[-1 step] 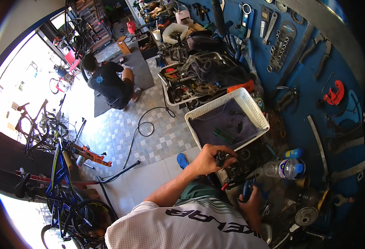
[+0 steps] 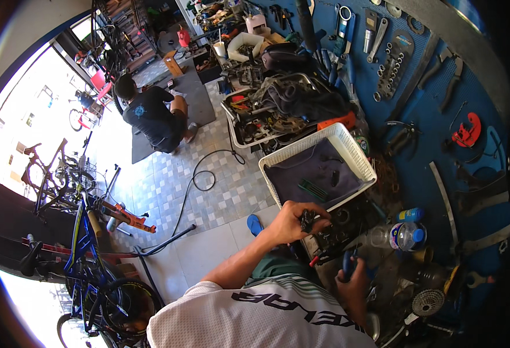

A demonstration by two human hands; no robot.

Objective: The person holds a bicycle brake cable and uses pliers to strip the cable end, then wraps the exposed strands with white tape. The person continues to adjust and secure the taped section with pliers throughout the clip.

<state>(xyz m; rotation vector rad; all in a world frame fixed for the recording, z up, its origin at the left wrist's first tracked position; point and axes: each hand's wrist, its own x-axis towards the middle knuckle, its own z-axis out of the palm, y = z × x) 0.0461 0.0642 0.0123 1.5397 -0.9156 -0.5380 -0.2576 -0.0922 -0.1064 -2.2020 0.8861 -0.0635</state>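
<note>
My left hand point(image 2: 294, 223) is closed around a small dark metal part point(image 2: 309, 221), just in front of the white plastic basket point(image 2: 356, 152). Most of that part lies behind my fingers, so its kind is unclear. Lower and to the right, my right hand point(image 2: 356, 285) grips a blue-handled tool point(image 2: 348, 265) whose handle points up; its working end is too small to make out. A dark cloth point(image 2: 301, 171) lines the basket. On the cloth lie a green slotted piece point(image 2: 313, 189) and a small black piece point(image 2: 335, 176).
A greasy bench holds a clear bottle point(image 2: 403, 236), a blue-and-yellow can point(image 2: 410, 215) and a cassette sprocket point(image 2: 428, 302). Behind the basket stands a tray point(image 2: 244, 143) heaped with parts. Tools hang on the blue wall point(image 2: 353, 69). A person point(image 2: 155, 113) crouches on a mat; bicycles point(image 2: 83, 243) stand left.
My right hand and the blue-handled tool have shifted slightly to the right, and the tool has turned a little. My left hand stays where it was.
</note>
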